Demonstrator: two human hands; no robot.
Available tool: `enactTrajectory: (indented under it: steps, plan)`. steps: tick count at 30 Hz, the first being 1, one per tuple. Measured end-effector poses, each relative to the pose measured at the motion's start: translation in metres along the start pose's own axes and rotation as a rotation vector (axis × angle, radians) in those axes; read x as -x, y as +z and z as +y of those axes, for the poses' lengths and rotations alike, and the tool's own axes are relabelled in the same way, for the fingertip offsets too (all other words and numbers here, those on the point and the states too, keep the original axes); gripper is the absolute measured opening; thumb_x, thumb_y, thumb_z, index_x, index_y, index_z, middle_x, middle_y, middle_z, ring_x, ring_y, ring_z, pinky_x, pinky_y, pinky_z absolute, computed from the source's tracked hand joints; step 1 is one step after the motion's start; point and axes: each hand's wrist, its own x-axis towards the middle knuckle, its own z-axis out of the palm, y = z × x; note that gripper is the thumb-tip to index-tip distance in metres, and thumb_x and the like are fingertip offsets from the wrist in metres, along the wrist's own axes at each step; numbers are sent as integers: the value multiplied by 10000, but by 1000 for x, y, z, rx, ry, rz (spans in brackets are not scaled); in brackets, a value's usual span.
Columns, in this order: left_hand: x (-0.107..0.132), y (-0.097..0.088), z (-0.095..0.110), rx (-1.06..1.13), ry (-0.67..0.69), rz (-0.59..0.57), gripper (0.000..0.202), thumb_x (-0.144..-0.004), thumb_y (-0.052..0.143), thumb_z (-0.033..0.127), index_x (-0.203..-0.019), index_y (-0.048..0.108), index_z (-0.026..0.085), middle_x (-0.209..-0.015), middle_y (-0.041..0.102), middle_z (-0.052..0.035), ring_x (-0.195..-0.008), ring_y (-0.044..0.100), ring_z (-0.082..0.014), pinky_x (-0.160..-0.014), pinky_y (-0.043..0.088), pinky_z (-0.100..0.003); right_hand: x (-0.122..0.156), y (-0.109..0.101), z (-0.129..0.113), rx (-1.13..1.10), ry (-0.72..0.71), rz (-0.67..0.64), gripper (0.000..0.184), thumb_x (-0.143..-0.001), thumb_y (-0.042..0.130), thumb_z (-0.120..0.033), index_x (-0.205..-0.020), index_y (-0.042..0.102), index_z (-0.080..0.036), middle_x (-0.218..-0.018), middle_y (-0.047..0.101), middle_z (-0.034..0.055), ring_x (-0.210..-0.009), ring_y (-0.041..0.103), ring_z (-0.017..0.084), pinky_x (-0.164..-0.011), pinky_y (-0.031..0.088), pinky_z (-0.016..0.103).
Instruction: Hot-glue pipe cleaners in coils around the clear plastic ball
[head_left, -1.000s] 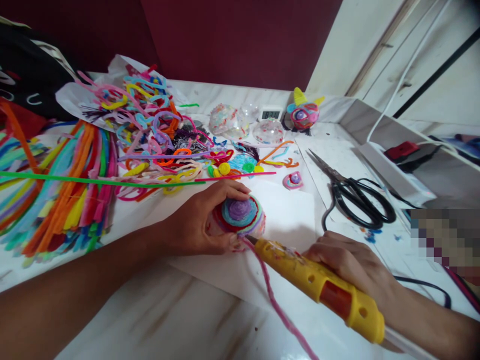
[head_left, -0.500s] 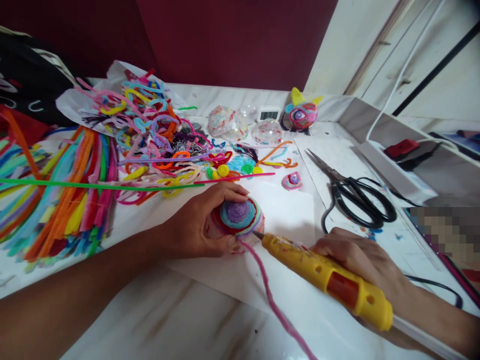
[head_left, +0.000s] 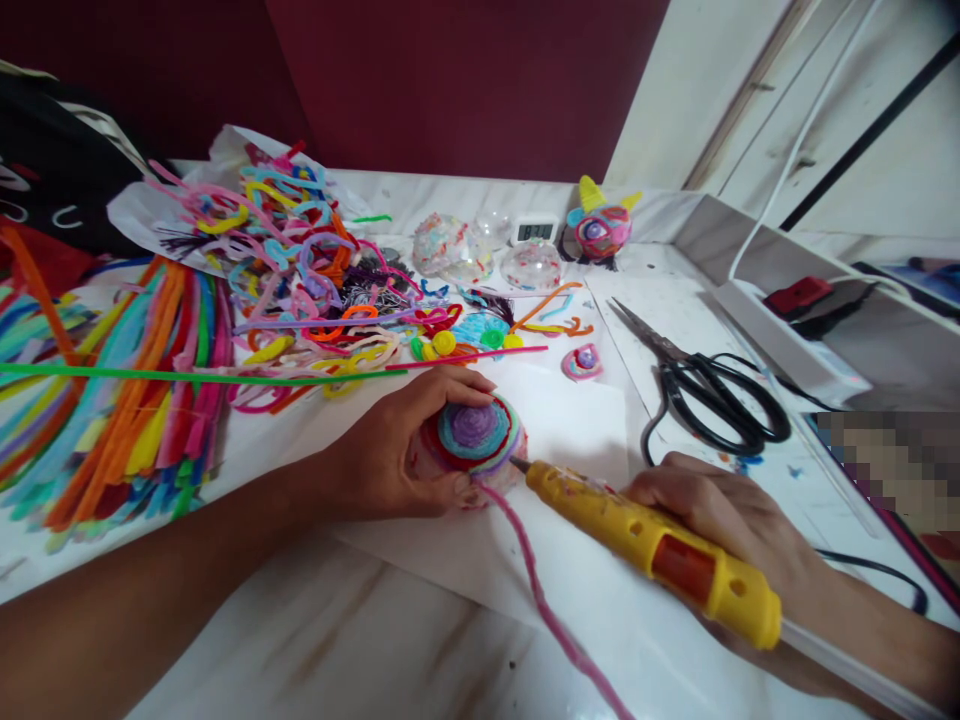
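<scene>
My left hand (head_left: 405,445) is wrapped round a dome (head_left: 471,428) covered in coiled pipe cleaners, purple at the centre, then blue, red and pale green. A loose pink pipe cleaner (head_left: 534,575) trails from the dome's lower edge toward the front of the table. In my right hand (head_left: 720,530) is a yellow hot glue gun (head_left: 637,535), with a clear glue stick (head_left: 847,665) sticking out of its back. The gun's metal nozzle points at the dome's right side, at or very near its surface.
Black-handled scissors (head_left: 705,390) lie to the right. Loose pipe cleaners (head_left: 300,250) heap at the back left, beside a straight bundle (head_left: 135,400). Clear half-spheres (head_left: 532,265), a digital clock (head_left: 534,232) and a horned pipe-cleaner figure (head_left: 602,232) stand along the back. White paper (head_left: 585,420) lies beneath the dome.
The glue gun's nozzle has shifted very slightly to the right along the dome's side. My left hand keeps its hold on the dome; little else differs.
</scene>
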Motion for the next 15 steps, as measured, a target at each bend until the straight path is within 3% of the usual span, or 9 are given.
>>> enactTrajectory:
  steps: [9,15]
  plan:
    - [0,0,1,-17,8,-7,564,-717,746,211,-1235,525,248,-1305,572,-112,-1269,534,-308,-1057,452,-440,0,2,-5,-123,-42,-50,98,-1007,444,-276,-1036,470,-186,-710,613,-21,-569,528,128,-597,398,286]
    - [0,0,1,-1,-8,-9,558,-719,755,251,-1229,529,256,-1307,573,-110,-1263,538,-314,-1050,461,-450,-2,0,-4,-69,-18,-30,111,-1021,407,-289,-1018,462,-193,-678,592,-29,-544,518,125,-598,409,284]
